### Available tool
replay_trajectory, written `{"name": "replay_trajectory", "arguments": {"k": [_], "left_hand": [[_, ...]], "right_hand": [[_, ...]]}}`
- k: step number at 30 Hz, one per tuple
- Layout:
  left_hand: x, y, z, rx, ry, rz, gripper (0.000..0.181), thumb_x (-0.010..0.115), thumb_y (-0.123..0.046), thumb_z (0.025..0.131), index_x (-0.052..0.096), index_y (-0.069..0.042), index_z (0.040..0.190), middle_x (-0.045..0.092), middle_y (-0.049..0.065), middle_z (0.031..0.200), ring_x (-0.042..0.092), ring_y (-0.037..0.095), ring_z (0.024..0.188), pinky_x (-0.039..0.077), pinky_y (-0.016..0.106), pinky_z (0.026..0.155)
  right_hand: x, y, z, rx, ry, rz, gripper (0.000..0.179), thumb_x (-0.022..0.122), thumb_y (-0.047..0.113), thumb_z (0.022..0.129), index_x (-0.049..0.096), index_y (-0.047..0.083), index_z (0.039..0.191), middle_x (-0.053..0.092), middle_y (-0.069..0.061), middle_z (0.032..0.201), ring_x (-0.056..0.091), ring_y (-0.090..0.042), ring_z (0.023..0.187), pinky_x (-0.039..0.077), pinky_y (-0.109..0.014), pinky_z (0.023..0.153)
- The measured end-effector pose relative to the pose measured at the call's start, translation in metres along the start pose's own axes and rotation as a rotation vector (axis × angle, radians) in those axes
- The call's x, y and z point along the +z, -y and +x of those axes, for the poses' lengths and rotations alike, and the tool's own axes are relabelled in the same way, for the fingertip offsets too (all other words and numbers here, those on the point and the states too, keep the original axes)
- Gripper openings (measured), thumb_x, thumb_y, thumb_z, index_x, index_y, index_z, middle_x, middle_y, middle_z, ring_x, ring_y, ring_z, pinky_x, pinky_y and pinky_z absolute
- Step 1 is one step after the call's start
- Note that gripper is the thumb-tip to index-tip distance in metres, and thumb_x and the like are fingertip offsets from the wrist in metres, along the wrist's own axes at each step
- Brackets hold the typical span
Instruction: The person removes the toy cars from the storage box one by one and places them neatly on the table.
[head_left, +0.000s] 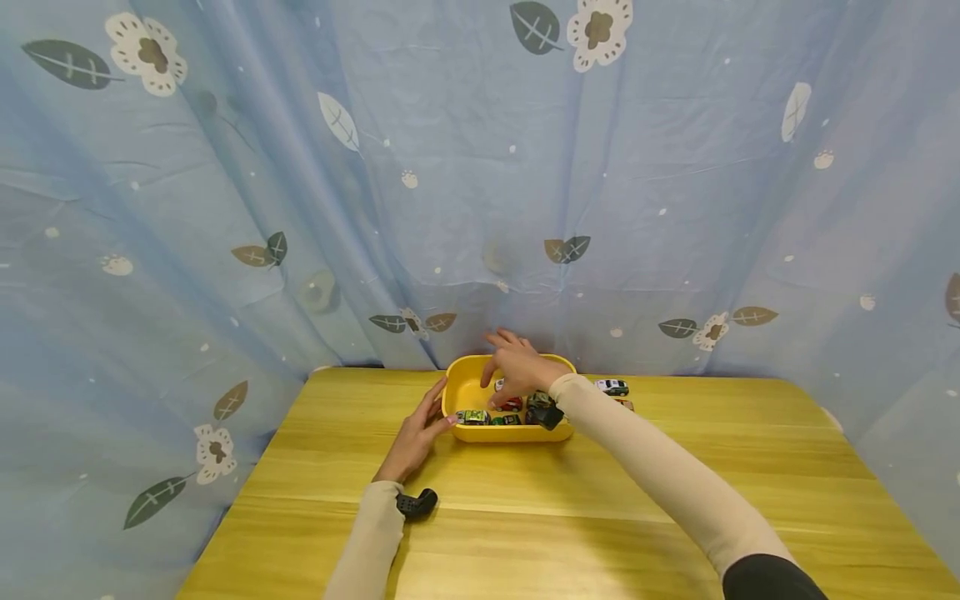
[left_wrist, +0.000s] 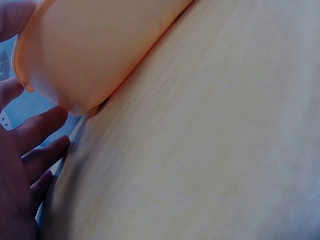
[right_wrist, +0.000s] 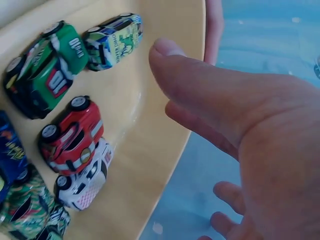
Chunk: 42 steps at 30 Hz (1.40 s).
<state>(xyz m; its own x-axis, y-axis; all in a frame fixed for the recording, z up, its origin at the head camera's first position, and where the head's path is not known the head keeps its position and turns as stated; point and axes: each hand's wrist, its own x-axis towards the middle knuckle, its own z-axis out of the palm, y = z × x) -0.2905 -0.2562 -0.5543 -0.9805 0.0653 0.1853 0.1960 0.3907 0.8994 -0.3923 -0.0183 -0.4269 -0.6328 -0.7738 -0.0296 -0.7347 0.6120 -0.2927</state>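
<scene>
Yellow bin (head_left: 517, 434), at twelve o'clock on table (head_left: 517, 542); left hand (head_left: 414, 440) clasping its nine-o'clock end; toy cars (right_wrist: 75, 137) inside, chiefly three to seven o'clock, count uncertain behind wrist; right hand (head_left: 519, 368) above, grip loose, fingers spread

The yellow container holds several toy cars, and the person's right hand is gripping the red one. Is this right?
Not quite: the right hand is not gripping the red car. The right wrist view shows the hand apart from it. The yellow container does hold several toy cars.
</scene>
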Motion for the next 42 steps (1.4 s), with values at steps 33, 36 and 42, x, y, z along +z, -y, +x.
{"name": "replay_trajectory", "arguments": {"k": [33, 36, 42], "left_hand": [[0.001, 0.001, 0.001, 0.008, -0.013, 0.008, 0.075, 0.068, -0.027, 0.104, 0.032, -0.032, 0.168, 0.049, 0.015, 0.163, 0.048, 0.033, 0.151, 0.033, 0.061, 0.125], [0.001, 0.000, 0.000, -0.003, -0.010, 0.006, 0.075, 0.069, -0.028, 0.103, 0.032, -0.034, 0.168, 0.050, 0.013, 0.163, 0.048, 0.031, 0.152, 0.033, 0.060, 0.126], [0.000, -0.001, 0.000, 0.001, -0.008, -0.003, 0.075, 0.069, -0.029, 0.103, 0.032, -0.034, 0.168, 0.050, 0.013, 0.163, 0.048, 0.031, 0.152, 0.034, 0.060, 0.125]], "right_hand": [[0.030, 0.013, 0.034, 0.114, 0.204, -0.163, 0.026, 0.094, 0.044, 0.080, 0.086, 0.033, 0.102, 0.018, -0.012, 0.178, 0.014, -0.041, 0.164, 0.018, -0.063, 0.130], [0.032, 0.014, 0.034, 0.122, 0.201, -0.171, 0.022, 0.094, 0.043, 0.080, 0.086, 0.035, 0.099, 0.017, -0.012, 0.178, 0.014, -0.040, 0.164, 0.018, -0.062, 0.130], [0.032, 0.015, 0.034, 0.120, 0.189, -0.176, 0.019, 0.095, 0.042, 0.079, 0.086, 0.035, 0.094, 0.017, -0.012, 0.178, 0.014, -0.040, 0.164, 0.020, -0.061, 0.129]]}}
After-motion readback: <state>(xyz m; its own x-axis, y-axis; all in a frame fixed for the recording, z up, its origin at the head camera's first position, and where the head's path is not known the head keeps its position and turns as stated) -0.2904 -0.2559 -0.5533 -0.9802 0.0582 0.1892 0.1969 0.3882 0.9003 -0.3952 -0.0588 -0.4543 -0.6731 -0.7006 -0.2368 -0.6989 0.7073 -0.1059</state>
